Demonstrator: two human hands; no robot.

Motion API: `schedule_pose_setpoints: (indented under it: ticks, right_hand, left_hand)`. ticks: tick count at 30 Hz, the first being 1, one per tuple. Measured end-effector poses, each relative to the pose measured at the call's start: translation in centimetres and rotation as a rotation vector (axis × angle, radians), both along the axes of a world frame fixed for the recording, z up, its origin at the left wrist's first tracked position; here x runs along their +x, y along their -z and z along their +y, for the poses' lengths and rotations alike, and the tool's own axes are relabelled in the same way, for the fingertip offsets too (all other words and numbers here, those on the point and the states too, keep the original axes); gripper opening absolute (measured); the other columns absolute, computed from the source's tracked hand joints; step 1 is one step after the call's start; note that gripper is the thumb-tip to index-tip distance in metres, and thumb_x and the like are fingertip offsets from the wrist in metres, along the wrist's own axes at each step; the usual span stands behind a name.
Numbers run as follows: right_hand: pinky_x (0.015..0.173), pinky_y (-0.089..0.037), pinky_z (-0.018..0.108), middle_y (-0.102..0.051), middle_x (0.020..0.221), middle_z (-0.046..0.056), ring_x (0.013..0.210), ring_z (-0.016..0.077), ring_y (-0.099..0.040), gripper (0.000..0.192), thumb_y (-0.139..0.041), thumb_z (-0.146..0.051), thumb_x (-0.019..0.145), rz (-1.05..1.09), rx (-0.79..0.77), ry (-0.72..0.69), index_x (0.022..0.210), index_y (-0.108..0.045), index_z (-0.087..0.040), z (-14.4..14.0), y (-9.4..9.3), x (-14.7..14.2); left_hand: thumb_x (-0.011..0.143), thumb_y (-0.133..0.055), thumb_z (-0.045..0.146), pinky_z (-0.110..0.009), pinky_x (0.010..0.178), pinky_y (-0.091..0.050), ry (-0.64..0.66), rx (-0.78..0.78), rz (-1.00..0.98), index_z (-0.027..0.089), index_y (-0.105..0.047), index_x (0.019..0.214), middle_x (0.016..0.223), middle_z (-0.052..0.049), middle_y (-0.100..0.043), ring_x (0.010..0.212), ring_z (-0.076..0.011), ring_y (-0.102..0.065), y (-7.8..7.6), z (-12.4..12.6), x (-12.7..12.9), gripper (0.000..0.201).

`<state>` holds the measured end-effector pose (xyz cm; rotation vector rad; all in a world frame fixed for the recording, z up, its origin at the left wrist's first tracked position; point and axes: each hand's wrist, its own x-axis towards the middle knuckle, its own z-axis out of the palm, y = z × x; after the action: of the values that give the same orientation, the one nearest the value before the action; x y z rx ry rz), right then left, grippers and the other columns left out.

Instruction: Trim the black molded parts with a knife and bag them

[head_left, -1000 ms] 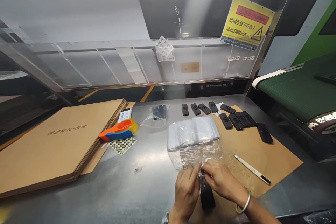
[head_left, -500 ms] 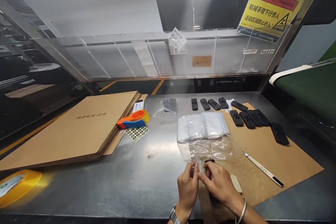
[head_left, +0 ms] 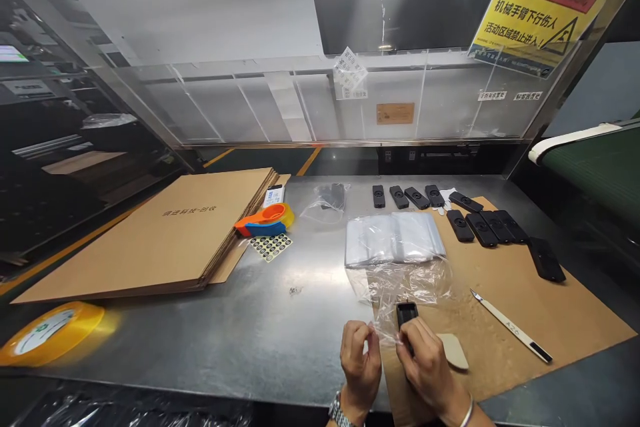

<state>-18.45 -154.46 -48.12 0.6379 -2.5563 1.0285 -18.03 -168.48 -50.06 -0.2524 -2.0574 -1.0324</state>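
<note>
Left hand [head_left: 360,363] pinching clear plastic film [head_left: 387,330], fingers curled; right hand [head_left: 425,363] gripping black device [head_left: 406,315], knife [head_left: 510,327] lying at 3 o'clock.

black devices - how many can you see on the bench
10: four in a back row, five along the cardboard mat's far edge, one under the right hand at. The back bag may hide more.

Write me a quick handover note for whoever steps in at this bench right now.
Left hand: pinching the edge of a clear plastic bag.
Right hand: holding a small black device at that bag's edge.
About ten more black devices lie loose at the back; a stack of bags sits ahead; a craft knife lies to the right.
Done: none visibly bagged. Left: seemingly bag this one, then the rest.
</note>
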Motion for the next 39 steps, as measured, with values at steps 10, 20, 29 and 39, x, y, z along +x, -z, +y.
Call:
schedule_pose_setpoints:
  ticks: [10, 20, 29, 39]
  right_hand:
    - [0.052, -0.037, 0.029, -0.061, 0.063, 0.005, 0.060, 0.0214, -0.062, 0.034, -0.031, -0.041, 0.093, -0.104, 0.365, 0.321, 0.075, -0.051, -0.020, 2.1, 2.2, 3.1]
    - [0.046, -0.034, 0.026, -0.058, 0.055, 0.003, 0.049, 0.0166, -0.054, 0.032, -0.029, -0.033, 0.090, -0.422, 0.128, 0.186, 0.073, -0.054, -0.021, 6.1, 2.7, 5.3]
    - [0.048, -0.026, 0.023, -0.040, 0.051, -0.004, 0.050, 0.0103, -0.038, 0.035, -0.039, -0.032, 0.085, -0.702, -0.169, -0.003, 0.053, -0.041, -0.018, 6.3, 2.9, 6.0]
    - [0.056, -0.041, 0.027, -0.061, 0.066, 0.004, 0.062, 0.0193, -0.061, 0.028, -0.032, -0.023, 0.090, -0.140, 0.232, 0.194, 0.075, -0.056, -0.022, 4.5, 4.3, 6.1]
  left_hand:
    - [0.083, -0.043, 0.002, -0.024, 0.062, -0.043, 0.066, -0.146, -0.118, 0.019, -0.063, 0.099, 0.069, -0.001, -0.045, 0.069, -0.0132, -0.047, 1.2, -1.0, -0.1, 0.030]
    - [0.088, -0.041, 0.020, -0.025, 0.059, -0.044, 0.100, -0.128, -0.515, 0.018, -0.064, 0.101, 0.073, -0.005, -0.058, 0.068, -0.0162, -0.056, 0.7, -0.5, -0.7, 0.027]
    - [0.083, -0.046, 0.024, -0.023, 0.056, -0.048, 0.384, -0.037, -0.799, 0.016, -0.072, 0.086, 0.071, -0.001, -0.070, 0.062, -0.0158, -0.062, -1.3, -0.5, -2.3, 0.027]
    - [0.085, -0.036, 0.011, -0.027, 0.060, -0.050, 0.232, -0.473, -0.445, 0.016, -0.060, 0.104, 0.076, -0.006, -0.065, 0.068, -0.0177, -0.062, 0.1, 2.5, 1.4, 0.031]
